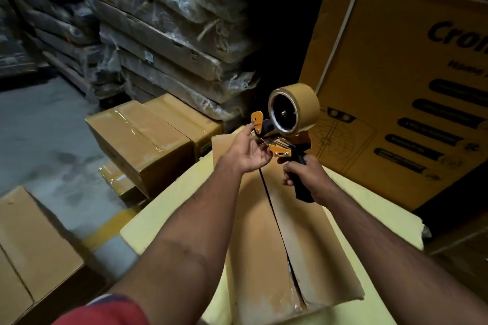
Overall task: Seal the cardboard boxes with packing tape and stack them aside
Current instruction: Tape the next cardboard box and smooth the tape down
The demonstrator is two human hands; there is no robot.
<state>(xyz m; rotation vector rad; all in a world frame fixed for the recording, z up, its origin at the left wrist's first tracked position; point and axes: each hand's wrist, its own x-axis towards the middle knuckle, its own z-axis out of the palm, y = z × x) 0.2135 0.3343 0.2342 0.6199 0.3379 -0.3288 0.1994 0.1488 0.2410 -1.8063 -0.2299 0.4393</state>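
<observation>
1. The step in hand looks like readying the tape: the right hand [303, 175] is wrapped round the black pistol grip of the tape dispenser [284, 134], holding it up above the open carton [253, 245], while the left hand [247, 152] reaches to the dispenser's front, its fingertips at the orange guard and roller; they seem to be feeling for the loose tape end, though whether they pinch anything I cannot tell
2. Below both hands the carton's two inner flaps meet along a dark centre seam that carries no tape; pale yellow outer flaps spread to either side of the forearms
3. The next move likely calls for freeing the tape end, folding the outer flaps shut and pressing the tape down at the edge beyond the hands before drawing it along the seam
4. The tape roll [294, 109] is glossy brown, a thick cylinder on a black hub; the carton is matt, creased cardboard
5. Left of the left hand, sealed boxes [142, 134] lie on the concrete floor, shiny tape bands across them; right of the right hand stands a large printed carton [396, 74] with a strap
</observation>
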